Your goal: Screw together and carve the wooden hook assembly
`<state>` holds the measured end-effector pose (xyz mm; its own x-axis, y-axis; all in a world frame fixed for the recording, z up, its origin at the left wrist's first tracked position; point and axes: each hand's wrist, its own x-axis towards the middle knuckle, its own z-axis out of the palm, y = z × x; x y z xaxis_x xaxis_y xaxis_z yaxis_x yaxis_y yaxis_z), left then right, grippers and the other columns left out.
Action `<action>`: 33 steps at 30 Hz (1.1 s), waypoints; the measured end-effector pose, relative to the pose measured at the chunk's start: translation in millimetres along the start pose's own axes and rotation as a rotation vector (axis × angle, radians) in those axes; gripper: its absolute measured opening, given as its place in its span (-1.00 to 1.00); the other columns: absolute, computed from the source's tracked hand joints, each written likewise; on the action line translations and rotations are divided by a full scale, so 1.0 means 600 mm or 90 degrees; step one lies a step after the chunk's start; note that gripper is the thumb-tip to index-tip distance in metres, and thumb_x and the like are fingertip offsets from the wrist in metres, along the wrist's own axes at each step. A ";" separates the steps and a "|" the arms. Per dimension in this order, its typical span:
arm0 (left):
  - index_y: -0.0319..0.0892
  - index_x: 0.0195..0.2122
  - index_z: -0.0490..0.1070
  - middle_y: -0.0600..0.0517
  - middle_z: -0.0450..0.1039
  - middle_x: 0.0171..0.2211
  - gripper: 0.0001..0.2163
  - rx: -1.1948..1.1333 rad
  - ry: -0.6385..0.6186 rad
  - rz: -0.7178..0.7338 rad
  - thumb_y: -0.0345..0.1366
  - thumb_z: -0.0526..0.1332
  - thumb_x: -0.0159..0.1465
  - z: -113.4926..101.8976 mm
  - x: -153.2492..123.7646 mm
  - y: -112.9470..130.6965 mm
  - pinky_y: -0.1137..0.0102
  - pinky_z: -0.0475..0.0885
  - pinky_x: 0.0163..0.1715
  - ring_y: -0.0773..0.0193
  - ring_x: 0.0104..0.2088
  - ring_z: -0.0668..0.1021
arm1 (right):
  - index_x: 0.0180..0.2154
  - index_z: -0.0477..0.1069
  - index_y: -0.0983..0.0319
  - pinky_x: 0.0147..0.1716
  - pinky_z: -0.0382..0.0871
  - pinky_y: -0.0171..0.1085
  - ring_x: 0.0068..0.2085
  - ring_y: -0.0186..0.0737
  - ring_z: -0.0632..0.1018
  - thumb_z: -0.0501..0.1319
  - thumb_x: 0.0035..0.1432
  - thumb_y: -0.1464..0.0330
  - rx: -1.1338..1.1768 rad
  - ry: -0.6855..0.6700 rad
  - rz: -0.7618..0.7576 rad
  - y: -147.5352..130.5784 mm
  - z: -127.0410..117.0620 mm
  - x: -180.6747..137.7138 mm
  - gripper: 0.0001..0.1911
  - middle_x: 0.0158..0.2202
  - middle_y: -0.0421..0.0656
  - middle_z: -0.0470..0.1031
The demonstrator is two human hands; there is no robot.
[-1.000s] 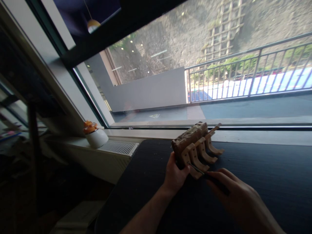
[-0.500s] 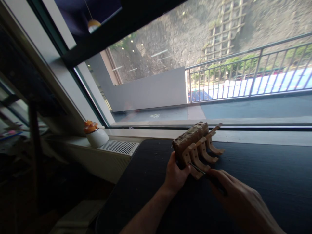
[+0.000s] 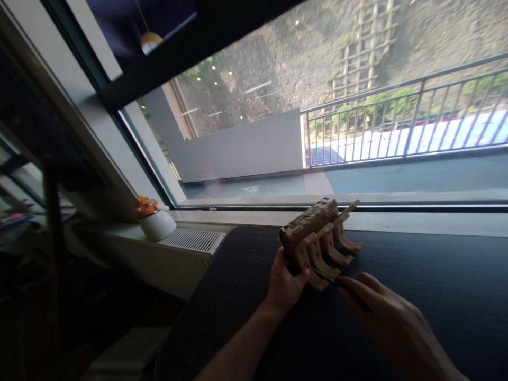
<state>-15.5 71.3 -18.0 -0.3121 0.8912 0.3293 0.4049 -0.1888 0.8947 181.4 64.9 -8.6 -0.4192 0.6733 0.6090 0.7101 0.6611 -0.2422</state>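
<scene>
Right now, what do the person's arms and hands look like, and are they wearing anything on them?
The left hand and right hand are bare, without gloves. No sleeve, watch or bracelet shows on either forearm. I see no ring on the visible fingers, but shadow hides small details.

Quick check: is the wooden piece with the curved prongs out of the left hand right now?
No, the left hand is gripping the near end of the pronged wooden piece.
</scene>
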 end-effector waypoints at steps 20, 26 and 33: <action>-0.16 -0.11 0.31 0.02 0.46 -0.19 -0.58 -0.007 0.011 0.005 -0.47 0.31 -0.02 0.003 0.000 -0.008 0.34 0.38 -0.11 0.22 -0.16 0.49 | -0.06 0.38 0.14 -0.51 0.35 -0.37 -0.38 -0.31 0.56 0.04 0.24 0.38 -0.012 0.025 -0.051 -0.003 0.000 0.003 -0.74 -0.21 -0.17 0.43; -0.15 -0.15 0.31 0.04 0.46 -0.22 -0.62 -0.004 0.007 0.001 -0.47 0.31 -0.01 0.002 -0.001 -0.005 0.36 0.38 -0.15 0.24 -0.20 0.49 | -0.15 0.40 0.16 -0.54 0.34 -0.34 -0.43 -0.30 0.56 0.04 0.26 0.31 -0.009 0.054 -0.026 -0.007 0.001 0.003 -0.79 -0.31 -0.20 0.47; -0.15 -0.16 0.31 0.05 0.46 -0.24 -0.63 -0.007 0.006 0.000 -0.48 0.30 -0.01 0.000 -0.002 0.001 0.38 0.38 -0.16 0.25 -0.21 0.49 | -0.19 0.46 0.15 -0.52 0.36 -0.32 -0.43 -0.28 0.57 0.02 0.28 0.26 0.037 0.009 0.012 0.001 0.003 0.003 -0.74 -0.31 -0.20 0.52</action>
<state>-15.0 70.2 -17.9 -0.3197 0.8875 0.3318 0.3956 -0.1932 0.8979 180.0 67.0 -9.1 -0.3975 0.6820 0.6139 0.6836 0.6664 -0.2977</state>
